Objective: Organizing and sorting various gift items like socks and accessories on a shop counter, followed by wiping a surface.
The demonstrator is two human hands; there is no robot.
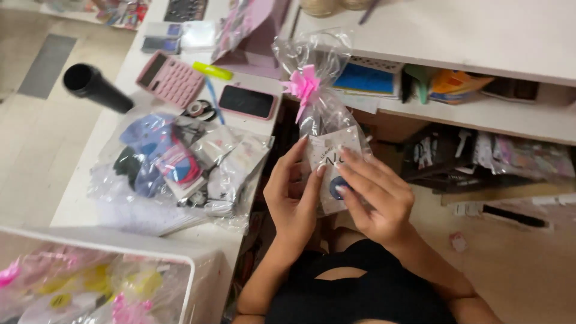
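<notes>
1. Both hands hold a clear gift bag (327, 123), tied at its neck with a pink bow (303, 84). It is held in the air at the centre of the view, just off the table's (78, 204) right edge.
2. The left hand (294, 192) is grasping the bag's lower left side, thumb on the white card (336, 159) inside. The right hand (375, 201) grasps the lower right side, with one fingertip pressed on a dark blue round piece (338, 187) on the front of the bag.
3. As I judge it, the step in hand is finishing the wrapped bag: pressing or smoothing the round piece onto the film. The next move would call for steady support from the left hand behind the card while the right presses, without crushing the film or knocking the bow.
4. At 9 o'clock from the hands lies a heap of packets (180, 168) on the table. At 11 o'clock are a phone (247, 102), a pink calculator (171, 78) and a black tube (96, 89).
5. At 1 to 3 o'clock, shelves (468, 114) hold mixed goods; their edges stand near the bag's top.
6. At 7 o'clock a white bin (186, 282) holds more wrapped bags. The floor at 4 o'clock offers the widest room for the elbows.
</notes>
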